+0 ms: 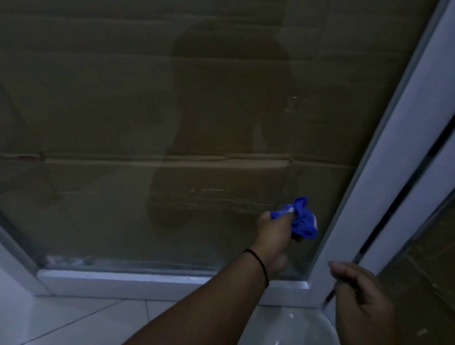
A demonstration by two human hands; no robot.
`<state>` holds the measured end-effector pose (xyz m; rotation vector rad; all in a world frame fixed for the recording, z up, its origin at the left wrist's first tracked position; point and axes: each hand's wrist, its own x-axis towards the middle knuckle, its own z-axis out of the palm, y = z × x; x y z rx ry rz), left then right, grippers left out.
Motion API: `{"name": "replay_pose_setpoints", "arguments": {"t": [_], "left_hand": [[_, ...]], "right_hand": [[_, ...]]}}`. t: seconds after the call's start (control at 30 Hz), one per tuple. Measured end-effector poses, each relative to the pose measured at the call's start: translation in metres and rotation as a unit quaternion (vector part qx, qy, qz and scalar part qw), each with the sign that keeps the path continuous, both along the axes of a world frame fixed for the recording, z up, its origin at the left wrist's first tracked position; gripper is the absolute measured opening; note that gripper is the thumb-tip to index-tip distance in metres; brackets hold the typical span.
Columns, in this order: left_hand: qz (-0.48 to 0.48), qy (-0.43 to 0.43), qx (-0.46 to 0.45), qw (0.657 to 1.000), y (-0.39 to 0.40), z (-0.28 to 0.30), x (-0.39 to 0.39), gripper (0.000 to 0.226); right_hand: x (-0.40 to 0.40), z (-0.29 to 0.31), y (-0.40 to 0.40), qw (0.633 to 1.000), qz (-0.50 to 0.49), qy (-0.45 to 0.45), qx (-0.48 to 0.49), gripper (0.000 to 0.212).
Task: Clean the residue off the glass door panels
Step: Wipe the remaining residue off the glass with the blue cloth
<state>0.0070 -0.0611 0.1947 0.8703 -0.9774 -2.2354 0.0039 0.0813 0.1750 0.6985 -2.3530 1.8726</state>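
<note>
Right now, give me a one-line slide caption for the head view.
Left hand presses a crumpled blue cloth against the streaked glass door panel near its white frame; right hand hovers empty.

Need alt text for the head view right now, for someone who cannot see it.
A left hand presses a bunched blue cloth against the glass door panel, low and near its white frame. The right hand hangs loosely by that frame, holding nothing. Faint streaks show left of the cloth.

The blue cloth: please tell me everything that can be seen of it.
The blue cloth is bright blue, soft fabric as it looks, crumpled into a bunch with folds. The left hand grips it and holds it against the glass panel, low and near the white frame on the right. Faint streaks of residue lie just left of it.
</note>
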Motion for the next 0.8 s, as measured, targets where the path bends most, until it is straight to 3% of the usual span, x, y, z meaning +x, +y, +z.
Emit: {"name": "replay_pose_setpoints", "arguments": {"t": [0.17, 0.27, 0.43, 0.57, 0.67, 0.73, 0.8], "left_hand": [[-0.157, 0.11, 0.158, 0.969, 0.013, 0.007, 0.039, 0.022], [-0.204, 0.099, 0.106, 0.968, 0.017, 0.013, 0.065, 0.019], [-0.188, 0.029, -0.07, 0.979, 0.02, 0.022, 0.09, 0.021], [-0.177, 0.068, -0.132, 0.973, 0.022, 0.034, 0.113, 0.031], [-0.149, 0.05, -0.211, 0.965, 0.022, 0.04, 0.126, 0.04], [-0.126, 0.044, -0.219, 0.967, 0.018, 0.044, 0.131, 0.027], [-0.114, 0.034, -0.201, 0.972, 0.012, 0.048, 0.137, 0.023]], "right_hand": [[0.003, 0.015, -0.002, 0.983, -0.005, -0.182, -0.03, 0.017], [0.02, 0.031, -0.006, 0.974, 0.066, -0.213, -0.023, 0.02], [0.044, 0.041, -0.013, 0.991, 0.063, -0.115, 0.033, 0.03], [0.057, 0.049, -0.018, 0.998, 0.015, -0.002, 0.064, 0.031], [0.067, 0.052, -0.022, 0.996, 0.005, 0.068, 0.062, 0.027], [0.072, 0.053, -0.023, 0.997, 0.009, 0.065, 0.038, 0.023], [0.076, 0.054, -0.025, 1.0, 0.028, 0.004, -0.006, 0.019]]}}
